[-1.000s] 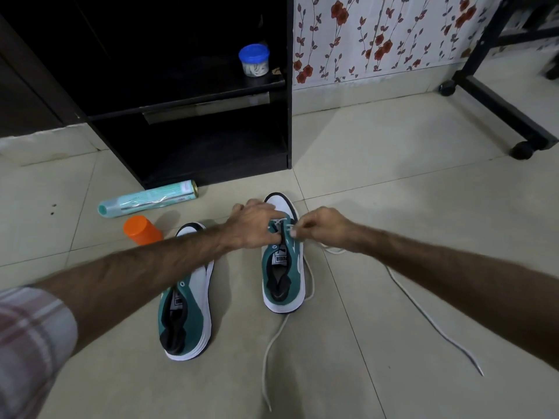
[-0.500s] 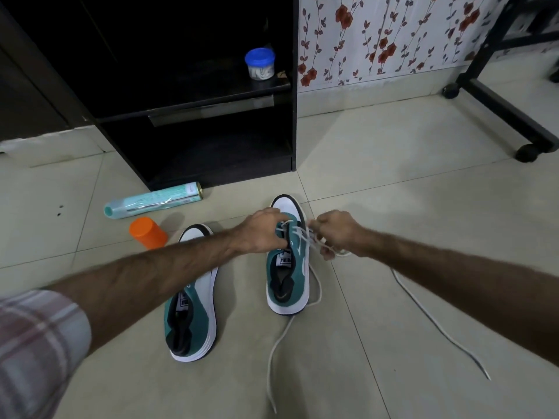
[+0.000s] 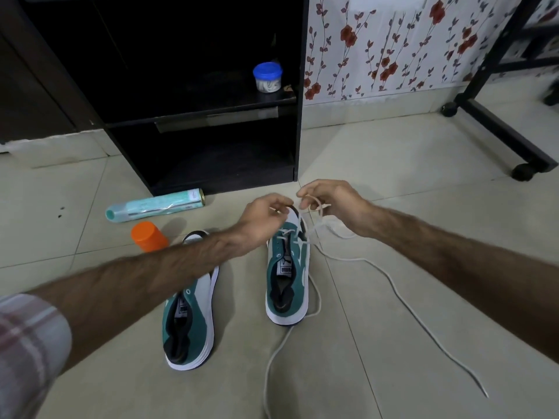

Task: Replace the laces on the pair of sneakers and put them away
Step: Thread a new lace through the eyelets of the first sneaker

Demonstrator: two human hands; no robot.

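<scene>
Two hands are lifted over the right sneaker (image 3: 287, 276) on the floor. White lace (image 3: 357, 260) is pinched by the right hand (image 3: 331, 204) and the left hand (image 3: 263, 220). If pulled unevenly, one end could be slipped out.

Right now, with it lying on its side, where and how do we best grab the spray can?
Grip the spray can around the middle of its body, coming straight down from above. It lies flat on the floor, long axis running left-right, so fingers can close across the round body front to back. The orange cup sits just in front, apart from it.
</scene>
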